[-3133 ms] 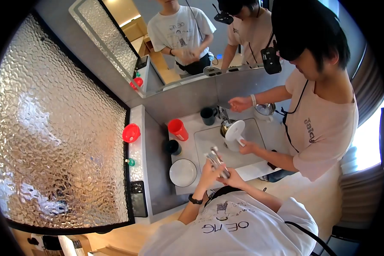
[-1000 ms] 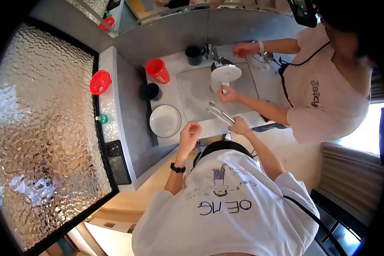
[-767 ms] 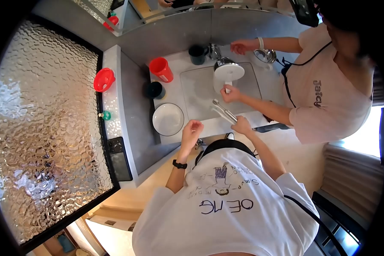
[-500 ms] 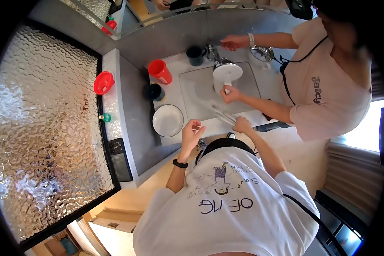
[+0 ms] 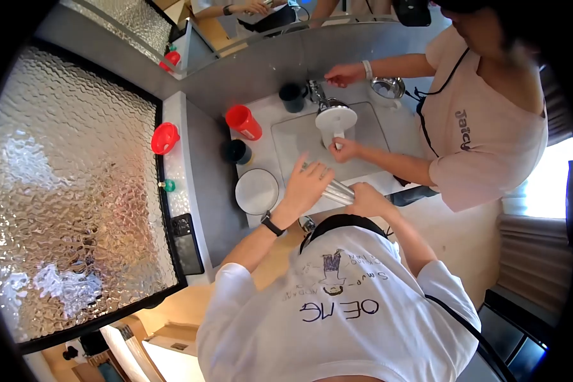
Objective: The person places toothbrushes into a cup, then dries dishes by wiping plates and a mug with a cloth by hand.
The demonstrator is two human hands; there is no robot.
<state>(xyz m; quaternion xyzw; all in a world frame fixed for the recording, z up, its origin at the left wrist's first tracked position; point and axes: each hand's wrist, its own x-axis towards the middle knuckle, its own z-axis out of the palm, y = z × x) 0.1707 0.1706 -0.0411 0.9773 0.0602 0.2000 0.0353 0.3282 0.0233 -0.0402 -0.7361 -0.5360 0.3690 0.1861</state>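
On the near side of the sink (image 5: 370,141), a white shirt (image 5: 340,337) carries large upside-down capitals beginning "OE", the rest uncertain, above smaller lettering too faint to read. Right of the sink, a pale pink shirt (image 5: 493,137) bears lettering that looks like "Jaicy".

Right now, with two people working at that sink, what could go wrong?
The long, shiny silver metal utensil might slip from the right hand's grip, since smooth metal can be slippery.

The left arm reaches past the round white plate near the counter's front edge, and could nudge it.

The co-worker's hand, holding a white handled vessel, is close by, so the two might bump.
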